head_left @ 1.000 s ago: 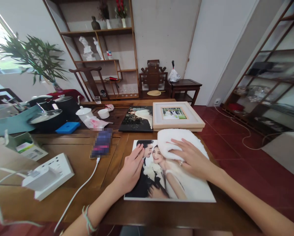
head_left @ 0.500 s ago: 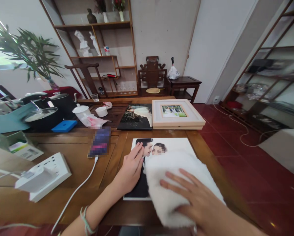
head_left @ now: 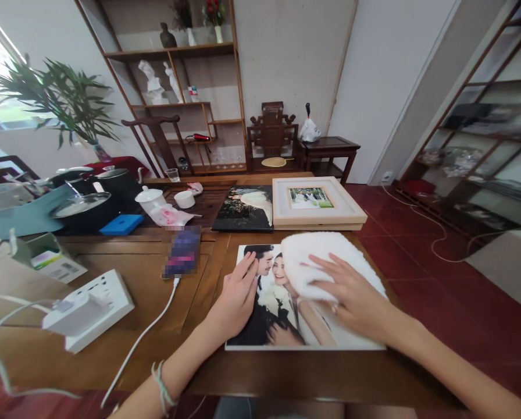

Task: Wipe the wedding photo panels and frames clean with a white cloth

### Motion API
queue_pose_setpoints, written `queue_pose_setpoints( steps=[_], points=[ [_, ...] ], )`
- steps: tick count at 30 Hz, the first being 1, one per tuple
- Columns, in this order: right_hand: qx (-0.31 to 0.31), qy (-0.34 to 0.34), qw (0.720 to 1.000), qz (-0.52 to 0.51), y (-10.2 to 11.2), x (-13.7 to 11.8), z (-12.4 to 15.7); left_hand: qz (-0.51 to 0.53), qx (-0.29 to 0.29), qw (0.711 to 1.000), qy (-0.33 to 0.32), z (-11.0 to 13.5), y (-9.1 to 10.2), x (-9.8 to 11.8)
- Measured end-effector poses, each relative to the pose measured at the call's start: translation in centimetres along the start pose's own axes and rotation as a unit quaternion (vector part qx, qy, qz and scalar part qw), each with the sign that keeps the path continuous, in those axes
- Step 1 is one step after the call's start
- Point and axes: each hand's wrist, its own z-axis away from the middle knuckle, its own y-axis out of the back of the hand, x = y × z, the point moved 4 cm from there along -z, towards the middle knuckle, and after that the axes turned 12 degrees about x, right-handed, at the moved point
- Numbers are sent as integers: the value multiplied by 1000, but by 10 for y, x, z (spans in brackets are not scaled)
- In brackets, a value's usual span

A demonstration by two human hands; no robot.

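A wedding photo panel [head_left: 286,326] lies flat on the wooden table in front of me, showing a couple cheek to cheek. My left hand [head_left: 242,291] rests on its left side, fingers stretched out and together, pressing the panel. My right hand [head_left: 352,297] has hold of a fluffy white cloth [head_left: 352,256], its fingers apart over the top and its thumb by the near edge. The cloth lies over the panel's upper right part and hides it.
Behind the panel lie a dark photo panel [head_left: 243,209] and a light wooden picture frame [head_left: 348,203]. To the left are a phone [head_left: 182,253] on a charging cable, a white power strip [head_left: 99,308], a blue box [head_left: 121,224], a white teapot [head_left: 149,198] and a black pan [head_left: 84,212].
My right hand has pushed the white cloth away from me, toward the panel's far right corner. More of the photo's lower part shows. My left hand keeps its place on the panel.
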Motion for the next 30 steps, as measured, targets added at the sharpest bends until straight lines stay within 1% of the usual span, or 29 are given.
queue_pose_setpoints(
  steps=[2, 4, 6, 7, 9, 12, 15, 18, 21, 23, 25, 27, 30],
  points=[
    [-32, 19, 999, -18, 5, -24, 21, -1, 6, 1000, -9, 0, 0, 0],
    [-48, 65, 996, -33, 13, -47, 41, -1, 5, 1000, -17, 0, 0, 1],
    [-60, 103, 992, -45, 23, -62, 55, -3, 0, 1000, -19, 0, 1, 1],
    [-67, 110, 990, -50, 27, -66, 59, -4, -3, 1000, -19, 0, 1, 2],
    [-81, 96, 990, -60, 33, -63, 60, -6, -9, 1000, -18, 0, 1, 2],
    [-89, 57, 992, -71, 32, -43, 47, -7, -17, 1000, -22, 0, 2, 3],
    [-67, 33, 995, -61, 19, -13, 20, -6, -12, 999, -35, 0, 2, 3],
    [-32, 16, 999, -25, 2, 15, -14, -6, -10, 999, -34, 0, 2, 3],
    [-13, 0, 1000, 6, -10, 28, -39, -8, -19, 1000, -18, -1, 1, 2],
    [-1, -6, 1000, 13, -12, 25, -44, -7, -21, 1000, -8, -1, 1, 1],
    [2, -5, 1000, 9, -10, 13, -38, -6, -17, 1000, -1, -1, 0, 0],
    [-11, 3, 1000, -4, -6, -5, -21, -4, -9, 1000, -1, -1, -1, 0],
    [-50, 26, 998, -33, -1, -38, 13, 2, 3, 1000, -8, 0, -2, -1]
  ],
)
